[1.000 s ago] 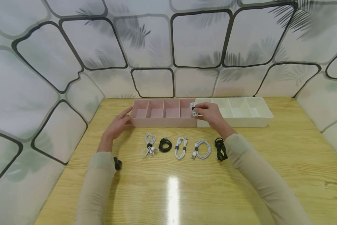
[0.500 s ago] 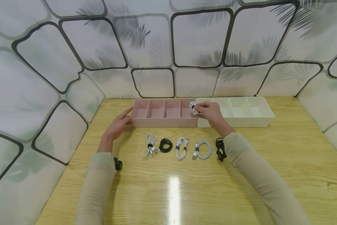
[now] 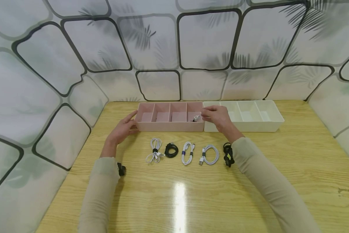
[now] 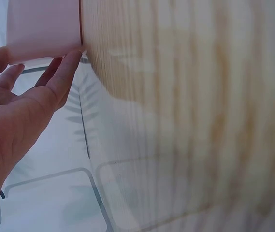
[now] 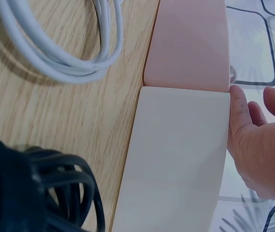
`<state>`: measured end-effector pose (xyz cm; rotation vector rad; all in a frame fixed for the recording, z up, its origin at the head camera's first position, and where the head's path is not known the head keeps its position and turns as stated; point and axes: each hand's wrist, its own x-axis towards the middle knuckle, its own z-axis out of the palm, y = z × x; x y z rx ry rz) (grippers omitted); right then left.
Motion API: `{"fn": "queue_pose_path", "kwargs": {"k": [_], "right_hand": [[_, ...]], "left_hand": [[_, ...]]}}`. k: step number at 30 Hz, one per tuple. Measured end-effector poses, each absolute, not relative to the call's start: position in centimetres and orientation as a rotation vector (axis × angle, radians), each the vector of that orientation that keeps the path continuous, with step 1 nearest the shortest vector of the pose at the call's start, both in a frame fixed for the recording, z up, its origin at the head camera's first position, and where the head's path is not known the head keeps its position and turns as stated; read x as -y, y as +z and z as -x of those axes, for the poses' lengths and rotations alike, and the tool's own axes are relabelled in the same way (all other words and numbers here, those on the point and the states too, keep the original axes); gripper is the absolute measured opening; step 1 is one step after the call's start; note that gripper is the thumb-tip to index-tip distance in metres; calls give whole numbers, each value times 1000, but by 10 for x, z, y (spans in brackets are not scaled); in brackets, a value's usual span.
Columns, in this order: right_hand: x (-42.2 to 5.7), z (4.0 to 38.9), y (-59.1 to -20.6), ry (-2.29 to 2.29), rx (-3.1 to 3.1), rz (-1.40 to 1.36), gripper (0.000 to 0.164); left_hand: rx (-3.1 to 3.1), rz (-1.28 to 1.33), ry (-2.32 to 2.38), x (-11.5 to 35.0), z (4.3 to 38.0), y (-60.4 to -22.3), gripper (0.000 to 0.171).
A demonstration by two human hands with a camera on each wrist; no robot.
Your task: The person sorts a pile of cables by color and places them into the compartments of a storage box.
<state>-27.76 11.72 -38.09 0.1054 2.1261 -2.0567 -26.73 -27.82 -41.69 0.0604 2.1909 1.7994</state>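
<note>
A small white cable bundle with a black tie lies in the rightmost compartment of the pink divided box. My right hand is over the seam between that box and the cream divided box, its fingers apart from the bundle. In the right wrist view the right hand shows with its fingers at the boxes' top edge and nothing in them. My left hand touches the pink box's left end. The left wrist view shows the fingertips of the left hand against the end of the pink box.
In front of the boxes lies a row of coiled cables: a white cable, a black cable, a white cable with two ties, a thicker white cable and a black cable bundle. A patterned curtain rises behind the table.
The white cable bundle has dropped from my right hand's fingers into the pink box's rightmost compartment. The right hand stays over the seam, and the left hand has not moved.
</note>
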Motion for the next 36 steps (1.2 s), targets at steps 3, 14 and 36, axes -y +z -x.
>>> {"fn": "queue_pose_path", "kwargs": {"k": [3,14,36], "right_hand": [[-118,277,-381,-2071,-2103,-113,41],[-124,277,-378,-2113,-2036,-108,44],[-135,268,-384,-2065,-2037,-48,46]], "left_hand": [[-2193,-68,1795,279,267,-417,60],[-2183,-82,1798,279,267,-417,59],[-2182,-59,1794,280,268,-418,59]]}}
